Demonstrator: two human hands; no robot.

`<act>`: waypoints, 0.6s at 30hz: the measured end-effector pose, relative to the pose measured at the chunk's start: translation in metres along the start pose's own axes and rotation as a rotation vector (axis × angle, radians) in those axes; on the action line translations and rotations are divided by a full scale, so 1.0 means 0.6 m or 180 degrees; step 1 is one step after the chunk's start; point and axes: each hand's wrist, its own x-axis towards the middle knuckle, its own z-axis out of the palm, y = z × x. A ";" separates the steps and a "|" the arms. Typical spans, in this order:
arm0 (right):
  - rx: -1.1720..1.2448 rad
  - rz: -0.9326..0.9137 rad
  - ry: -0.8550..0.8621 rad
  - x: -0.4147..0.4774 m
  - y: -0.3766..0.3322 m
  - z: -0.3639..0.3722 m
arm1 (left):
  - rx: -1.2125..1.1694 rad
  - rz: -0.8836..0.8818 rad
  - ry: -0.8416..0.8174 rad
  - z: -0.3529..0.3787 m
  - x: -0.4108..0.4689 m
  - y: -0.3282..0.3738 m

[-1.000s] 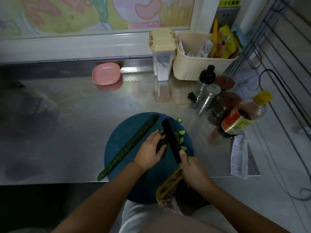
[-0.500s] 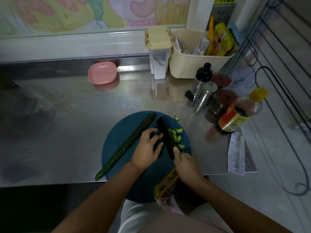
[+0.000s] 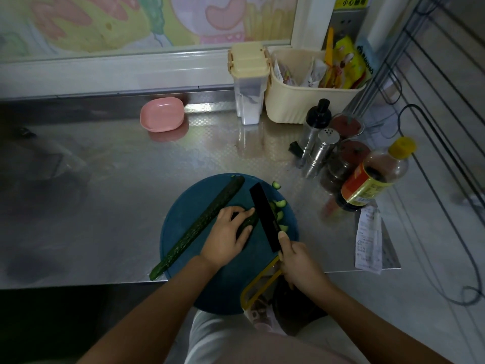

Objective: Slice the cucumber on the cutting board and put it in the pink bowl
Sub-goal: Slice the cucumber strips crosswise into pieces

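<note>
**Steel counter (image 3: 105,179) dim, slicing under way, nothing yet in the bowl**

On the round blue cutting board (image 3: 183,206) lies the short cucumber piece (image 3: 245,225). It is dark-skinned and bumpy, and sits crosswise under the left hand (image 3: 225,237). The fingers curl over it and pin it down, probably so it cannot roll. Their tips sit just beside the blade.

The right hand (image 3: 299,264) is wrapped round the handle of the black knife (image 3: 265,216), with one finger laid forward along the spine, which likely steadies the cut. The blade stands against the piece's right end.

Pale green slices (image 3: 279,208) lie just to the right of the blade, and one sits apart at the board's far rim.

The long cucumber half (image 3: 199,227) lies diagonally on the left of the board, uncut, its near tip overhanging the edge.

The pink bowl (image 3: 162,114) sits well apart at the back of the counter, with nothing visible inside it.

A cream basket (image 3: 291,103) and a sauce bottle (image 3: 372,177) stand to the right.
</note>
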 end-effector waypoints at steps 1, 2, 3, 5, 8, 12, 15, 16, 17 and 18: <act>0.0030 0.0023 -0.0023 -0.002 0.000 0.001 | -0.0003 0.0003 -0.0003 -0.001 0.000 0.001; 0.0038 0.0017 -0.0035 -0.003 -0.001 0.002 | -0.0004 0.0005 -0.0004 -0.001 0.001 0.002; 0.0024 0.0005 -0.0041 -0.004 -0.002 0.003 | -0.0007 0.0003 -0.0006 -0.001 0.001 0.003; -0.0010 -0.0012 -0.0048 -0.005 -0.004 0.004 | -0.0002 -0.0001 -0.0008 -0.001 0.001 0.003; 0.0063 -0.0020 -0.0034 -0.005 -0.002 0.004 | 0.0005 0.0001 -0.0013 -0.001 0.000 0.003; 0.0027 -0.0029 -0.0023 -0.004 -0.002 0.004 | 0.0006 0.0005 -0.0005 -0.001 0.000 0.003; -0.0039 -0.0066 -0.0027 -0.003 -0.004 0.004 | 0.0003 0.0014 -0.0006 0.000 -0.001 0.003; -0.0052 -0.0079 -0.0034 -0.003 -0.005 0.005 | 0.0000 0.0024 -0.0002 0.000 -0.001 0.003; -0.0052 -0.0081 -0.0035 -0.003 -0.005 0.005 | -0.0008 0.0032 0.0005 0.000 -0.001 0.002; -0.0046 -0.0083 -0.0027 -0.002 -0.005 0.006 | -0.0014 0.0039 0.0018 0.000 -0.001 0.002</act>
